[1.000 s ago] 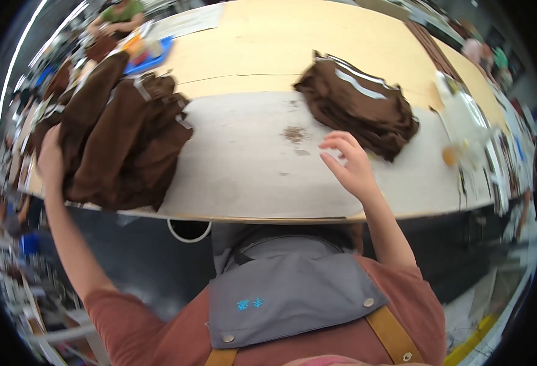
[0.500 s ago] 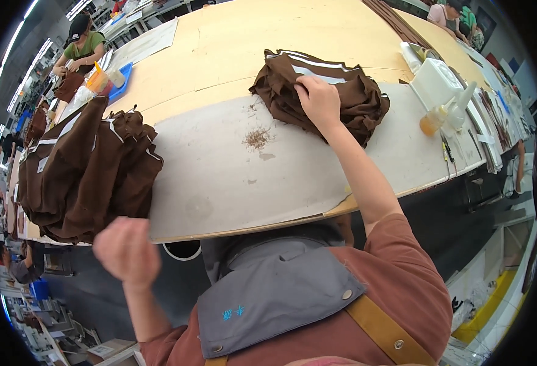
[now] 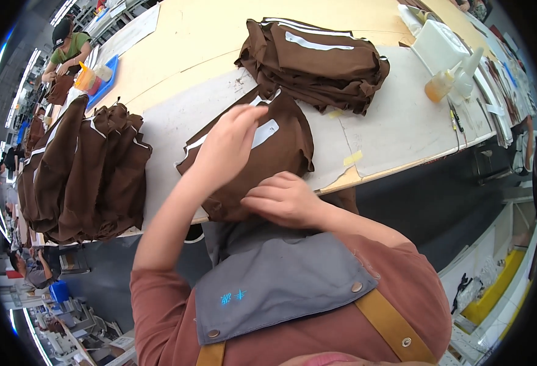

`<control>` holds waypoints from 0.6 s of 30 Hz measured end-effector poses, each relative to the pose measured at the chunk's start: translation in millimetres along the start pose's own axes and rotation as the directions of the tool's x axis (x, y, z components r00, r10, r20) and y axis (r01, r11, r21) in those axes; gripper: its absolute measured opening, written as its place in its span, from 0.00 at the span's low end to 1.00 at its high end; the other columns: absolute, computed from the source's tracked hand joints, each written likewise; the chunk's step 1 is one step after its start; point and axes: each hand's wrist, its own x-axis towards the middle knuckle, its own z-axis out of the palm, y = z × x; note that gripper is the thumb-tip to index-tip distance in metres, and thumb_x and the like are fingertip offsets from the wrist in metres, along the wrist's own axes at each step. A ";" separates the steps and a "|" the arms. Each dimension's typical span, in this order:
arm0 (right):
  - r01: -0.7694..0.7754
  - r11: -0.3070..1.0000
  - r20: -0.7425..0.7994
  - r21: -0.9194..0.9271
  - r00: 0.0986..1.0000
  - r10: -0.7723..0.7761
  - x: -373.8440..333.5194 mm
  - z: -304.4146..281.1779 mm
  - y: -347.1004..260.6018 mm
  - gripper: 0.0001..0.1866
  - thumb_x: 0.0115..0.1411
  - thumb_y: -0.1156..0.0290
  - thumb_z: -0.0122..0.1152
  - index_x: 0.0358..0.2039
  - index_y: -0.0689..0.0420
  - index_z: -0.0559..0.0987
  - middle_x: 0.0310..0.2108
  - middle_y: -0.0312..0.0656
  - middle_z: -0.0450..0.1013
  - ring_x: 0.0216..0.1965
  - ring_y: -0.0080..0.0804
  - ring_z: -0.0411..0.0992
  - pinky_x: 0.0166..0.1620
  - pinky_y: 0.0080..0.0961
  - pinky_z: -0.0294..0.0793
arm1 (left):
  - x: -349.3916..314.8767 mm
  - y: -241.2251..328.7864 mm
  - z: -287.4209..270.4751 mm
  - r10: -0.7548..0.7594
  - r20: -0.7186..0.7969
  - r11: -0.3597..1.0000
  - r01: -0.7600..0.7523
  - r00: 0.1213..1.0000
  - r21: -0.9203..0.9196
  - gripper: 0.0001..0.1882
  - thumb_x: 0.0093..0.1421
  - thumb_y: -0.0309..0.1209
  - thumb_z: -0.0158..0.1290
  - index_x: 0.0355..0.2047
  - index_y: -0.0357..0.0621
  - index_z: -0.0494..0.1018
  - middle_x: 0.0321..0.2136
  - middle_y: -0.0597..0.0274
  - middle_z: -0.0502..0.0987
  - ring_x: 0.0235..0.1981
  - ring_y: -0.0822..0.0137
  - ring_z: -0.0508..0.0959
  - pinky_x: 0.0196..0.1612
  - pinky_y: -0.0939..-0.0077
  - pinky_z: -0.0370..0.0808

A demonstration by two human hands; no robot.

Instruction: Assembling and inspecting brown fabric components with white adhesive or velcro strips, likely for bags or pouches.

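Observation:
A brown fabric piece point(image 3: 274, 146) with a white strip across it lies before me, its near end at the table's front edge. My left hand point(image 3: 229, 143) is over its left part, fingers stretched out beside the white strip. My right hand point(image 3: 283, 198) rests on the near part of the piece, fingers laid along the cloth and pointing left. Behind it sits a stack of similar brown pieces point(image 3: 323, 58), white-stripped on top. To the left, another pile of brown fabric point(image 3: 88, 177) stands bunched with white edges showing.
At right are a white container point(image 3: 440, 46), a bottle of amber liquid point(image 3: 439, 85) and slim pen-like tools point(image 3: 455, 119). A blue tray point(image 3: 103, 85) holds containers at far left, near a co-worker point(image 3: 70, 49). Yellow tape point(image 3: 353, 158) sticks to the grey table covering point(image 3: 390, 134).
A single brown piece now lies in front of me. My right hand has come back from the far stack to its near part; my left hand has moved from the left pile onto it.

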 end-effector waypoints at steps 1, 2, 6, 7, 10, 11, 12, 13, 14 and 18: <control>-0.003 1.000 -0.005 0.007 1.000 0.003 -7.0 -6.1 2.7 0.15 0.54 0.68 0.64 0.43 0.49 0.79 0.38 0.30 0.76 0.39 0.28 0.75 0.42 0.26 0.71 | 13.0 -16.5 12.5 -0.025 0.034 0.998 0.027 0.999 -0.056 0.14 0.64 0.22 0.47 0.50 0.37 0.73 0.46 0.45 0.76 0.48 0.47 0.76 0.52 0.63 0.72; -0.058 0.998 -0.041 -0.015 0.997 0.057 -11.1 -14.0 4.1 0.14 0.53 0.70 0.64 0.42 0.50 0.80 0.39 0.30 0.77 0.38 0.27 0.75 0.41 0.26 0.71 | 22.1 -28.4 24.8 -0.089 0.008 0.996 0.089 0.996 -0.013 0.14 0.64 0.23 0.48 0.50 0.37 0.73 0.44 0.46 0.76 0.48 0.48 0.76 0.51 0.63 0.73; -0.168 0.985 -0.093 -0.031 0.982 0.164 -23.2 -32.3 16.5 0.13 0.51 0.74 0.66 0.39 0.51 0.81 0.38 0.31 0.77 0.37 0.28 0.75 0.38 0.27 0.71 | 50.7 -62.0 66.3 -0.252 0.084 0.960 0.238 0.964 0.146 0.15 0.63 0.29 0.53 0.48 0.37 0.74 0.42 0.50 0.77 0.45 0.52 0.78 0.48 0.66 0.74; -0.196 0.980 -0.101 -0.040 0.976 0.191 -26.9 -34.3 18.7 0.13 0.51 0.74 0.66 0.39 0.51 0.81 0.38 0.31 0.77 0.36 0.28 0.75 0.37 0.27 0.72 | 53.1 -62.4 72.4 -0.247 0.093 0.961 0.232 0.965 0.148 0.15 0.63 0.29 0.53 0.48 0.37 0.74 0.42 0.50 0.77 0.45 0.52 0.78 0.48 0.66 0.74; -0.214 0.976 -0.125 -0.030 0.970 0.208 -34.6 -40.4 25.0 0.13 0.51 0.74 0.66 0.39 0.52 0.81 0.37 0.32 0.77 0.35 0.29 0.75 0.36 0.27 0.72 | 61.7 -61.9 84.4 -0.263 0.088 0.963 0.255 0.961 0.091 0.16 0.60 0.33 0.57 0.46 0.37 0.74 0.41 0.51 0.78 0.41 0.55 0.79 0.44 0.67 0.75; -0.222 0.974 -0.132 -0.036 0.967 0.216 -36.0 -42.0 26.5 0.13 0.51 0.74 0.66 0.39 0.52 0.81 0.37 0.32 0.77 0.35 0.29 0.75 0.36 0.27 0.72 | 64.5 -61.8 82.6 -0.282 0.093 0.959 0.283 0.955 0.007 0.15 0.60 0.33 0.57 0.44 0.36 0.74 0.39 0.52 0.78 0.39 0.57 0.78 0.43 0.67 0.75; -0.216 0.976 -0.129 -0.013 0.969 0.212 -35.4 -42.4 27.9 0.12 0.52 0.73 0.66 0.39 0.52 0.81 0.37 0.32 0.77 0.34 0.29 0.75 0.35 0.27 0.72 | 67.0 -61.5 79.2 -0.301 0.099 0.948 0.309 0.948 -0.077 0.15 0.60 0.33 0.57 0.43 0.36 0.74 0.37 0.54 0.78 0.37 0.59 0.78 0.42 0.67 0.75; -0.208 0.978 -0.123 0.009 0.971 0.207 -34.5 -43.9 29.6 0.12 0.52 0.73 0.66 0.38 0.52 0.81 0.36 0.32 0.77 0.34 0.29 0.75 0.35 0.27 0.72 | 66.2 -58.3 73.9 -0.292 0.104 0.950 0.300 0.951 -0.081 0.15 0.60 0.33 0.57 0.43 0.36 0.74 0.37 0.54 0.78 0.37 0.59 0.78 0.42 0.67 0.75; -0.219 0.976 -0.130 -0.005 0.968 0.216 -33.5 -47.8 32.9 0.12 0.52 0.73 0.66 0.38 0.52 0.81 0.36 0.32 0.77 0.34 0.29 0.75 0.35 0.27 0.72 | 64.4 -52.2 67.9 -0.284 0.088 0.954 0.291 0.955 -0.077 0.13 0.60 0.32 0.57 0.41 0.37 0.73 0.35 0.55 0.78 0.34 0.60 0.78 0.40 0.68 0.75; -0.264 0.964 -0.264 0.013 0.929 0.258 -12.1 -69.7 53.1 0.13 0.53 0.73 0.66 0.41 0.51 0.81 0.39 0.33 0.78 0.37 0.34 0.76 0.40 0.30 0.74 | 42.7 -5.7 27.1 -0.491 0.261 0.709 0.556 0.831 -0.434 0.08 0.61 0.28 0.55 0.37 0.37 0.72 0.30 0.67 0.74 0.27 0.77 0.73 0.32 0.80 0.71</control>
